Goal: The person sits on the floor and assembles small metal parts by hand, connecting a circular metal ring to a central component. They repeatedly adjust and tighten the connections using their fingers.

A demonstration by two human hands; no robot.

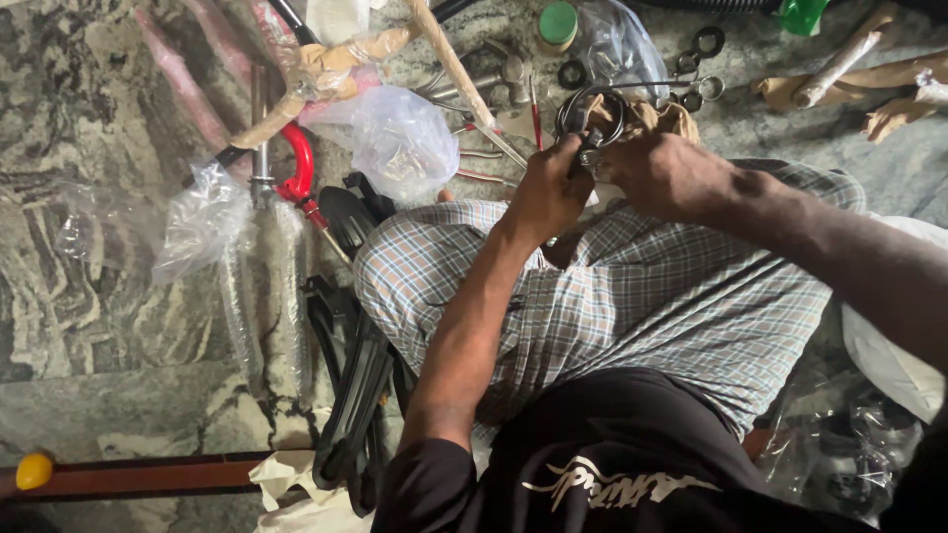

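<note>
Between both hands, a thin dark ring (591, 111), round.

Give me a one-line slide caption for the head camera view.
Seated on a stone floor, both hands, left hand and right hand, grip a black ring.

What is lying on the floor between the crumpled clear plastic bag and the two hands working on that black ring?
In the head view, thin metal rods and a red-handled tool lie on the stone floor between the crumpled clear plastic bag and the hands.

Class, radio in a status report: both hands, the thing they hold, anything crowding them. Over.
Left hand and right hand both gripping a small metal part with black ring. Held over checked lap. Clear plastic bag and loose tools close ahead.
</note>
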